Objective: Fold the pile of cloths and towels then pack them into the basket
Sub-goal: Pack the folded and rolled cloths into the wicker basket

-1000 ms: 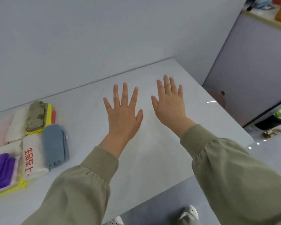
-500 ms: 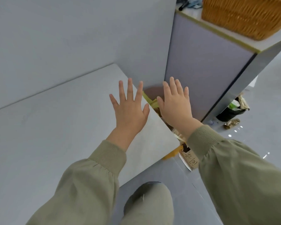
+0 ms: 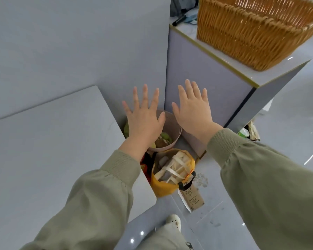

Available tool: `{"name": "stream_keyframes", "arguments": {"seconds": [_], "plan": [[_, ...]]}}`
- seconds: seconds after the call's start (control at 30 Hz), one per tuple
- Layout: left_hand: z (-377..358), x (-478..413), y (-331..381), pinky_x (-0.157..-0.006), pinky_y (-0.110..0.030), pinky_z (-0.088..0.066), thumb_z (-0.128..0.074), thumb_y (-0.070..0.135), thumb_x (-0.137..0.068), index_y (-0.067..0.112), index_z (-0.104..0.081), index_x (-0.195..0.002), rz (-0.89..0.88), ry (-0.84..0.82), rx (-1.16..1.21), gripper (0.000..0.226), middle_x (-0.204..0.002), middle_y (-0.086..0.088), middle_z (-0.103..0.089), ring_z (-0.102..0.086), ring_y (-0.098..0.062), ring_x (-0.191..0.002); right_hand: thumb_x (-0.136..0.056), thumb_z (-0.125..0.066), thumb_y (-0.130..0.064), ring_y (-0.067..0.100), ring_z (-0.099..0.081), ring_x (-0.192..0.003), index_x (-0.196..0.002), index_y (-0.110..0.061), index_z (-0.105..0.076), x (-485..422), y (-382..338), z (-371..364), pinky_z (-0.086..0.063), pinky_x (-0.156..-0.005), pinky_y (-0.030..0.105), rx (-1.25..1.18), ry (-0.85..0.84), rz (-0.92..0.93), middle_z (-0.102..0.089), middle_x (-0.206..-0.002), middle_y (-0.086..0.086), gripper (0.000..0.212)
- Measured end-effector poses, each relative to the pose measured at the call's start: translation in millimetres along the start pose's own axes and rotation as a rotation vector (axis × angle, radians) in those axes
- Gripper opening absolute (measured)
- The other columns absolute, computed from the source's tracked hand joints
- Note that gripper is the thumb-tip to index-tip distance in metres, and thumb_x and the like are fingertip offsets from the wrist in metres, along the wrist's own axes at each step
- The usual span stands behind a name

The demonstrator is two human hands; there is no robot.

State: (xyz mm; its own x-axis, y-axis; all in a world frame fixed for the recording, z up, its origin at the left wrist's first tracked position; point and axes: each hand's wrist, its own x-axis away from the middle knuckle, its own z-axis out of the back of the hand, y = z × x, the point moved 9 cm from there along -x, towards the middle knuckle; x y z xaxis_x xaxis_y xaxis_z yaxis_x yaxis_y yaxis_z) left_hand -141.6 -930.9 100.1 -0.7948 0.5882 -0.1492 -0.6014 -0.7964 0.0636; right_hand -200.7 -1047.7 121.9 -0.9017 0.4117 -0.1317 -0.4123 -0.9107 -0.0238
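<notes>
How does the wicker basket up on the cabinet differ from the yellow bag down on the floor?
The wicker basket is stiff, woven and golden-brown, while the yellow bag is soft-sided and sagging. The wicker basket stands high on the cabinet, and the yellow bag sits low on the floor. The yellow bag is stuffed with pale strips, but the wicker basket's contents are out of view. Both are open-topped.

The basket [image 3: 257, 31] stands on the cabinet [image 3: 206, 83], right of the table [image 3: 52, 150].

Bin [image 3: 172, 123] and yellow bag [image 3: 161, 187] crowd the gap between table [image 3: 52, 141] and cabinet [image 3: 206, 78]; the basket [image 3: 242, 37] above is open-topped.
</notes>
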Motion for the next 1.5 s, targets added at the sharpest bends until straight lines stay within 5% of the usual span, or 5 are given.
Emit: {"name": "stream_keyframes", "arguments": {"seconds": [0.77,0.93,1.07,1.3,1.5], "plan": [[41,-192,150,-0.112,-0.062,-0.002,-0.022,0.048,-0.099,0.025,0.015,-0.151,0.483,0.152,-0.160,0.068,-0.159,-0.008,0.019,0.020,-0.033,-0.144,-0.094,-0.041,-0.032,0.032,0.000,-0.146,-0.149,-0.009,-0.015,-239,157,88,-0.005,-0.115,0.054,-0.017,0.062,0.545,-0.004,-0.159,0.014,0.065],[50,-209,188,-0.113,-0.061,-0.002,-0.027,0.046,-0.100,0.021,0.014,-0.151,0.559,0.115,-0.152,0.070,-0.159,-0.010,0.017,0.019,-0.034,-0.145,-0.091,-0.044,-0.019,0.039,0.000,-0.143,-0.148,-0.012,-0.012,-277,217,87,-0.019,-0.110,0.062,-0.024,-0.163,0.419,0.010,-0.157,0.014,0.066],[37,-216,195,-0.116,-0.053,-0.001,-0.033,0.044,-0.100,0.019,0.010,-0.152,0.644,0.011,0.096,0.072,-0.160,-0.006,0.014,0.015,-0.028,-0.146,-0.096,-0.035,-0.005,0.047,-0.016,-0.140,-0.147,0.003,-0.008,-281,242,77,-0.035,-0.108,0.048,-0.043,-0.275,0.435,-0.005,-0.153,0.025,0.058],[20,-208,214,-0.113,-0.035,-0.026,-0.037,0.027,-0.103,0.016,-0.020,-0.152,0.813,-0.051,0.981,0.053,-0.156,-0.007,-0.027,-0.031,-0.021,-0.140,-0.083,-0.056,-0.002,0.027,-0.060,-0.089,-0.145,-0.010,-0.020,-273,242,85,-0.050,-0.065,0.032,-0.582,-0.279,0.475,-0.056,-0.108,0.013,0.072],[31,-209,221,-0.102,-0.044,-0.044,-0.032,0.038,-0.101,0.026,-0.058,-0.120,0.886,0.050,1.174,0.034,-0.116,0.001,-0.064,-0.059,-0.018,-0.108,-0.094,-0.050,-0.003,0.023,-0.063,-0.101,-0.149,-0.019,-0.022,-249,231,79,-0.060,-0.072,0.035,-1.243,-0.712,0.270,-0.048,-0.135,0.014,0.063]]}}
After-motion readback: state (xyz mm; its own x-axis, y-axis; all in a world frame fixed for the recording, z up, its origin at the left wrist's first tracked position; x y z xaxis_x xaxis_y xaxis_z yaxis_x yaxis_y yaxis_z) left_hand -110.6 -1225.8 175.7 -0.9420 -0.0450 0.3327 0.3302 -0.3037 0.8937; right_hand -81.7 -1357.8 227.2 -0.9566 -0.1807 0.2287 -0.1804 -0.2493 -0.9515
